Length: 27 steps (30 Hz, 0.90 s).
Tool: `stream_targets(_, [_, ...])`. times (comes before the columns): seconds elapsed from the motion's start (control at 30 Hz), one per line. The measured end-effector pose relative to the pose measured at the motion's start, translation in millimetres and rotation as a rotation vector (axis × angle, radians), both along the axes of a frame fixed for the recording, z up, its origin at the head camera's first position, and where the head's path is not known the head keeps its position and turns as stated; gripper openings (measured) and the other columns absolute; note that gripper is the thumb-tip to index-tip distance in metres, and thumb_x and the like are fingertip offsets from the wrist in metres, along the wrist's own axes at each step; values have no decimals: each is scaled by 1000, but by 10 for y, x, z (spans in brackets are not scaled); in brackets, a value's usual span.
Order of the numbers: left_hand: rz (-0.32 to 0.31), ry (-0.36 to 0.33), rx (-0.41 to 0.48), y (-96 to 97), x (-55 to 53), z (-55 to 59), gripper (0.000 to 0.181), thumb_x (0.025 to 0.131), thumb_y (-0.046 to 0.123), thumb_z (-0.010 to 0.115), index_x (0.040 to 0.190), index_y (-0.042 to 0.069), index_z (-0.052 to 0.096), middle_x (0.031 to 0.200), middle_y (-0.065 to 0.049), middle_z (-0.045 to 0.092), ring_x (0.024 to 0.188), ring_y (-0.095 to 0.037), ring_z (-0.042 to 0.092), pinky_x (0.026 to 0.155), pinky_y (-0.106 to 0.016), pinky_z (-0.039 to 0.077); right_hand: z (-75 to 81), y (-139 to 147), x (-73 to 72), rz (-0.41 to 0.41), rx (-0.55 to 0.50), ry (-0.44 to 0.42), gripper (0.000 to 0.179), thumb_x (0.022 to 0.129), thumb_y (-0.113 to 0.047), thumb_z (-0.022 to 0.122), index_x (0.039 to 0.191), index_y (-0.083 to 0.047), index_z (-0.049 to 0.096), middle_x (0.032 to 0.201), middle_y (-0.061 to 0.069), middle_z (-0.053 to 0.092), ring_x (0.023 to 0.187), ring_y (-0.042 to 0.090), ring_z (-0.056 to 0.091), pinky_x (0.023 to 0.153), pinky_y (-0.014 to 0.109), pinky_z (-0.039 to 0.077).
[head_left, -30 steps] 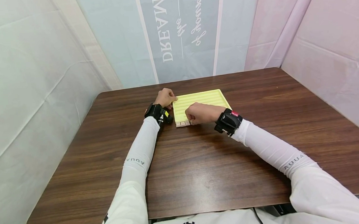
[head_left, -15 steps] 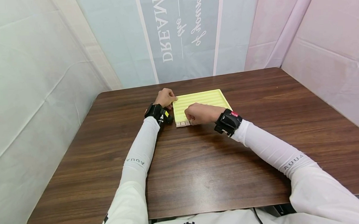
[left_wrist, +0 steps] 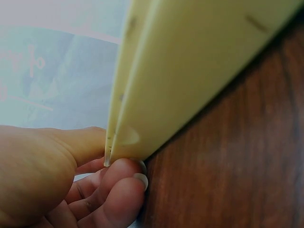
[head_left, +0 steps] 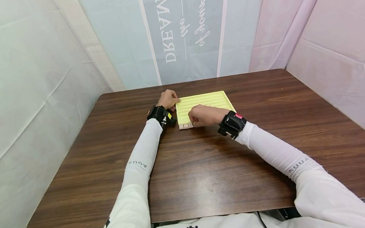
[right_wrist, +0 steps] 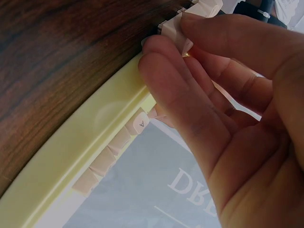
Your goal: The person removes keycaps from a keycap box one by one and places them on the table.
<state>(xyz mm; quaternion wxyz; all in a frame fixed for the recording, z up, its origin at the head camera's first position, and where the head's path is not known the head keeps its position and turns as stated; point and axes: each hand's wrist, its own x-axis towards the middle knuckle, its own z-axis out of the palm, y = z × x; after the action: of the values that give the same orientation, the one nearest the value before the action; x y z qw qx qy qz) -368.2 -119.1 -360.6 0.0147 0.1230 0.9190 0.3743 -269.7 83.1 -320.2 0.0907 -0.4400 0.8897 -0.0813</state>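
A pale yellow tray with ridged rows lies on the brown table. My left hand grips its left edge near the far corner, thumb on top and fingertips below the rim in the left wrist view. By the tray's near edge, my right hand pinches a whitish keycap between thumb and fingers. More keycaps stand in a short row along that edge, left of the right hand. In the right wrist view several keycaps sit inside the tray rim, one marked A. The right hand hides part of the tray in the head view.
The wooden table stretches to all sides of the tray. Behind it hangs a blue-grey cloth with mirrored lettering, and pale sheets hang at both sides. Black cameras are strapped to both wrists.
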Motion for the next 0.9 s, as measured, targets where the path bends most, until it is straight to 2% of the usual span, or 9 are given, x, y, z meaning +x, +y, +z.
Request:
stream_targets(0.4, [-6,10,14,-3,41,-4,16,94,18,63,93,2,63,77,-12,61,50,-14,57,49,-27,55,5,-2,10,-13,23,11,7,85,-3,62,90,-7,63,84,1,60,74,13,51,66,24,45])
stream_targets(0.9, [-8,12,8,5,60,22,16,94,18,63,93,1,63,76,-12,60,50,-14,56,49,-28,55,30,6,1,-26,33,9,8,87,-12,64,94,-8,63,87,2,62,75,13,54,67,26,47])
